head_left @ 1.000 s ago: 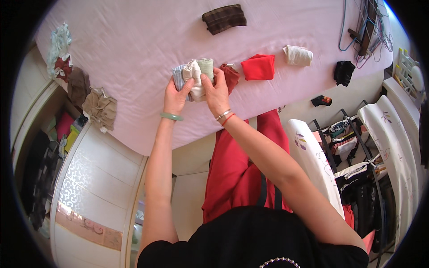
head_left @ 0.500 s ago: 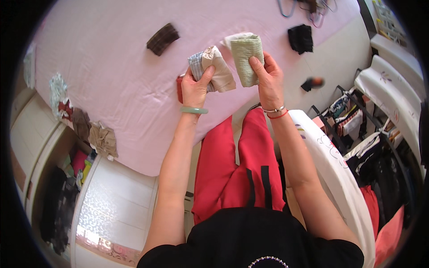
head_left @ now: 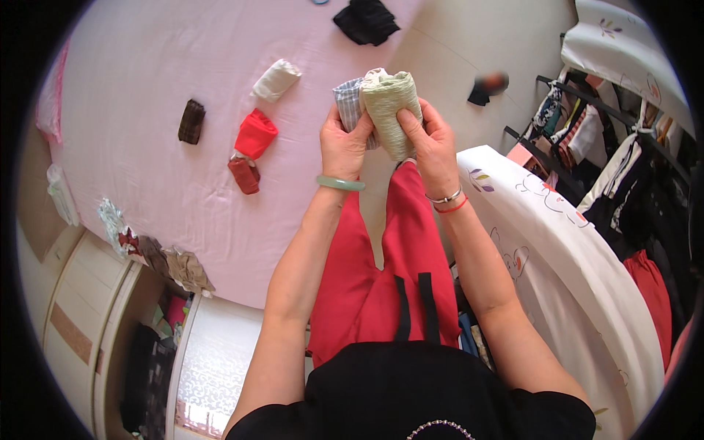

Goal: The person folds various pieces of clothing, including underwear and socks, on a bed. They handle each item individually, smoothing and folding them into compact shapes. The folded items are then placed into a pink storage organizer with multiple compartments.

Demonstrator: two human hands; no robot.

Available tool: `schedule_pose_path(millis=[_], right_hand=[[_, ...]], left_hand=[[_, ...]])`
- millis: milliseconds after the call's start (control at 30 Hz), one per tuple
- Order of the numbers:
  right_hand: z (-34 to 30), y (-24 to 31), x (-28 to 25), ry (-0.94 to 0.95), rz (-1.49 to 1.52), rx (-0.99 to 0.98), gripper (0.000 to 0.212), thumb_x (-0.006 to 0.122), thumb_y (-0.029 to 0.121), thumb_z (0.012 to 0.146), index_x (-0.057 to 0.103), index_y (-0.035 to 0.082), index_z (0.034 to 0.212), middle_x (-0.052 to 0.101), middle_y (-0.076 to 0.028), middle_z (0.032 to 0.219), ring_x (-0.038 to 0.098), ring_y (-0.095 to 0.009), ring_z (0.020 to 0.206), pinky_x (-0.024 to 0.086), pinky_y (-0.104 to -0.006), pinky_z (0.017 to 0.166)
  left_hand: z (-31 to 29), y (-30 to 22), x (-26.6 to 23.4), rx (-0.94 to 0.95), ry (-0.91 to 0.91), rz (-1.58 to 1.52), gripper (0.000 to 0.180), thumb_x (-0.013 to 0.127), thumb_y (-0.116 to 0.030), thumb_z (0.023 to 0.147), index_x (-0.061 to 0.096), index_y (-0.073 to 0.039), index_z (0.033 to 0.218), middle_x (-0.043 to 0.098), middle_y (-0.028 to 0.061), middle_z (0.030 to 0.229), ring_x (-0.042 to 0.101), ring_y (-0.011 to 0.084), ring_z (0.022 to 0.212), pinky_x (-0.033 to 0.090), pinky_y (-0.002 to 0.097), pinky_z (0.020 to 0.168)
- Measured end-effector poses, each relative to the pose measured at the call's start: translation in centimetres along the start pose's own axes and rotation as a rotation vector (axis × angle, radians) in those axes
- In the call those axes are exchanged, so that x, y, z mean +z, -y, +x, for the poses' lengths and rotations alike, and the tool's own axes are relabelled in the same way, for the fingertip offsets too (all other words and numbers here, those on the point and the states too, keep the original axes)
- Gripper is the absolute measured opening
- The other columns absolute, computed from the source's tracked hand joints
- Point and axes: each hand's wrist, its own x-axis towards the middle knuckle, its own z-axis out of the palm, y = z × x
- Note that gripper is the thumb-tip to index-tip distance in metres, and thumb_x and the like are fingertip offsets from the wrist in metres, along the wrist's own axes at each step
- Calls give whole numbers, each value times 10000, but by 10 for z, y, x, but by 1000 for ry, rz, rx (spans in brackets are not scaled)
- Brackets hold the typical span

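Observation:
Between my two hands, above the bed's edge, are several small folded cloth bundles held side by side. My left hand (head_left: 343, 147) is closed on a blue-and-white striped folded cloth (head_left: 348, 99). A cream folded cloth (head_left: 373, 75) shows beside it, mostly hidden behind the green one. My right hand (head_left: 434, 147) grips a pale green folded cloth (head_left: 392, 110), its thumb lying across the front. The green bundle overlaps the cream one.
On the pink bedsheet (head_left: 161, 205) lie folded white (head_left: 277, 80), red (head_left: 257, 133), rust (head_left: 243, 174), dark brown (head_left: 192, 122) and black (head_left: 365, 22) cloths. Crumpled clothes (head_left: 187, 270) line the left edge. To the right stands a clothes rack (head_left: 616, 117) with a white patterned cover (head_left: 543, 213).
My hands have come together; the green cloth now overlaps the cream one. The view has turned right, so the bed sits further left and the red cloths show.

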Motion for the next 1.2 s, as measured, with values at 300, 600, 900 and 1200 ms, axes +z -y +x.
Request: schedule_pose_path(millis=[300,600,900,1200], right_hand=[[-15,20,-97,-3,193,105,336,593,223,962,553,16,1223,622,-5,1043,562,-54,934,478,-221,798],[-32,35,-178,-258,71,-5,318,641,215,932,557,-8,1143,620,-34,1012,565,-63,882,487,-226,751],[-41,48,-238,-478,-17,-274,333,648,140,918,525,-12,1187,621,-33,1026,579,-88,897,494,-238,778],[-34,53,-283,-422,286,-163,302,628,120,930,564,0,1200,635,-18,1038,583,-72,899,488,-222,783]], left_hand=[[-10,44,78,-86,216,40,346,684,-200,898,569,-37,1181,642,9,1058,607,93,945,505,256,833],[-24,76,165,-257,328,-90,338,498,-285,1005,531,-40,1236,629,6,1079,603,81,963,509,249,821],[-16,131,230,-139,323,35,290,503,-261,1007,565,-30,1172,637,-7,1029,585,43,887,493,208,762],[-9,160,283,-302,438,-155,445,407,-385,1024,496,-59,1314,585,48,1207,544,128,1113,451,309,938]])
